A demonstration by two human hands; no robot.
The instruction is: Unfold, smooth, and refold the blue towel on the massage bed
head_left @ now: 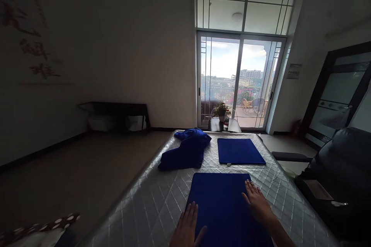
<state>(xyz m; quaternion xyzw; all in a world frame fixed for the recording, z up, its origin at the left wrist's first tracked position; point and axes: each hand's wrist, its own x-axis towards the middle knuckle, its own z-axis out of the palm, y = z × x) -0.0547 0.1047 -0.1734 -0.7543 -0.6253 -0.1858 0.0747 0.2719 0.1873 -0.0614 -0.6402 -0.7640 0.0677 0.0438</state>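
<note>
Dim room, backlit by daylight through a 2-panel sliding glass door (237, 81), 2 transom panes (222, 11) above. Pale walls (130, 46), brush lettering (36, 48) far left. Plain floor (121, 162), dark baseboard (162, 129). Low black stand (124, 108) by back wall. Right: black armchair (342, 162), dark-framed door (344, 88). Outside: rattan chair (247, 105), buildings (251, 73), bright sky (223, 58).

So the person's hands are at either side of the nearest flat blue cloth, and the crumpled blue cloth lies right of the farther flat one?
Not quite: the head view shows the crumpled blue cloth lying left of the farther flat blue cloth. The left hand and right hand are indeed at either side of the nearest flat blue cloth.
</note>
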